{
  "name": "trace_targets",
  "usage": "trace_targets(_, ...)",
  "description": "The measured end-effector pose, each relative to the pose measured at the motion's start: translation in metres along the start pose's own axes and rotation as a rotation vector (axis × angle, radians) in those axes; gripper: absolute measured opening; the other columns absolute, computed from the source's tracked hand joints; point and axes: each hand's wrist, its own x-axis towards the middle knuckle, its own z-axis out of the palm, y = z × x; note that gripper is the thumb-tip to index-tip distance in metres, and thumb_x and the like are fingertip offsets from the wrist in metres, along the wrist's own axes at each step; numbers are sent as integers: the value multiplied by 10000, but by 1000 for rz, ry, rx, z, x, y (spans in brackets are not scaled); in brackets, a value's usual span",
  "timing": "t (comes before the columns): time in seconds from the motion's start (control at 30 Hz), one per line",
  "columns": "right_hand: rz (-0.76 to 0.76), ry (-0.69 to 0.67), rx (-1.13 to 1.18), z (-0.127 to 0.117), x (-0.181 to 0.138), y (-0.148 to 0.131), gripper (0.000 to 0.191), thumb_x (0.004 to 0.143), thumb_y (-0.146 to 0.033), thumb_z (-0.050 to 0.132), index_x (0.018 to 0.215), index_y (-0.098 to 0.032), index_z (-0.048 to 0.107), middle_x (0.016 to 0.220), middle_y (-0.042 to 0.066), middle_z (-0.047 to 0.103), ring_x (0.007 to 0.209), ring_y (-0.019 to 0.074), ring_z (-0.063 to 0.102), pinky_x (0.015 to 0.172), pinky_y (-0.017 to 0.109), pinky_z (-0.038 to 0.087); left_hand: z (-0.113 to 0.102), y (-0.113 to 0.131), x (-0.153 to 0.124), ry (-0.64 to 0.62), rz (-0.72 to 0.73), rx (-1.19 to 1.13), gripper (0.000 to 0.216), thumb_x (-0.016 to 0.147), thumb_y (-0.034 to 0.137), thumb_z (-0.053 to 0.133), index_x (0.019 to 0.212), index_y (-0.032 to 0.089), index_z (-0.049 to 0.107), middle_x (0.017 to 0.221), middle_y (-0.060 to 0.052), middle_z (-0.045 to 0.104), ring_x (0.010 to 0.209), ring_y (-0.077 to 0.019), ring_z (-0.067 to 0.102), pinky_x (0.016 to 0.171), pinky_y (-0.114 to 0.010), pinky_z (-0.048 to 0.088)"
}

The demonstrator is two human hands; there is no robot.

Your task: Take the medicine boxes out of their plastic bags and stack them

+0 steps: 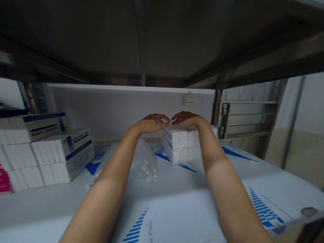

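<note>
Both my arms reach far into a shelf. My left hand (153, 123) and my right hand (186, 118) rest on top of a stack of small white boxes (182, 145) wrapped in clear plastic, fingertips almost meeting. The fingers curl down over the top edge of the stack, pressing on the wrap. The stack stands on a white sheet with blue print (177, 202) that covers the shelf floor. A crumpled piece of clear plastic film (148, 167) lies just left of the stack, under my left forearm.
Stacked white and blue boxes (54, 155) fill the left side, with a pink box (4, 180) at the far left edge. A dark metal shelf (152, 40) hangs low overhead. Metal rack uprights (217, 104) stand at the right. A wall switch (189, 99) sits behind.
</note>
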Motion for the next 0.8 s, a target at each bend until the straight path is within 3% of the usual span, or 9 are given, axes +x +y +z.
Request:
trace_targets(0.17, 121, -3, -64, 13, 3, -30, 592, 757, -437, 724, 1297, -209, 641, 1292, 117, 661, 1106, 270, 660, 846, 312, 537, 7, -7, -5, -203, 27, 57, 535, 866, 457, 541, 1342, 215, 575, 1203, -67, 701, 1066, -206, 658, 910, -262, 478)
trace_targets(0.27, 215, 6, -118, 23, 8, -47, 701, 698, -474, 771, 1300, -144, 632, 1270, 176, 659, 1134, 316, 644, 885, 366, 534, 12, -15, -8, -272, -27, 83, 502, 849, 442, 567, 1290, 208, 614, 1239, -53, 685, 1090, -211, 640, 928, -255, 467)
trace_targets(0.43, 359, 41, -209, 34, 14, -63, 830, 652, -536, 796, 1329, -100, 593, 1313, 245, 606, 1260, 398, 537, 1001, 485, 461, 15, -26, -13, -372, -77, 36, 468, 846, 443, 556, 1229, 187, 639, 1199, -72, 691, 1027, -222, 644, 830, -269, 498)
trace_targets(0.53, 383, 22, -241, 37, 16, -68, 793, 677, -517, 784, 1329, -107, 594, 1327, 240, 594, 1287, 406, 504, 1003, 491, 454, 13, -32, -15, -381, -96, 19, 499, 851, 471, 545, 1258, 191, 620, 1184, -80, 691, 979, -220, 654, 773, -272, 503)
trace_targets(0.8, 307, -72, -276, 36, 20, -73, 826, 646, -429, 839, 1391, -233, 542, 1444, 170, 509, 1368, 436, 390, 1065, 614, 328, 7, -44, -18, -340, -112, 26, 583, 867, 515, 541, 1357, 200, 552, 1280, -94, 666, 1109, -224, 640, 914, -274, 476)
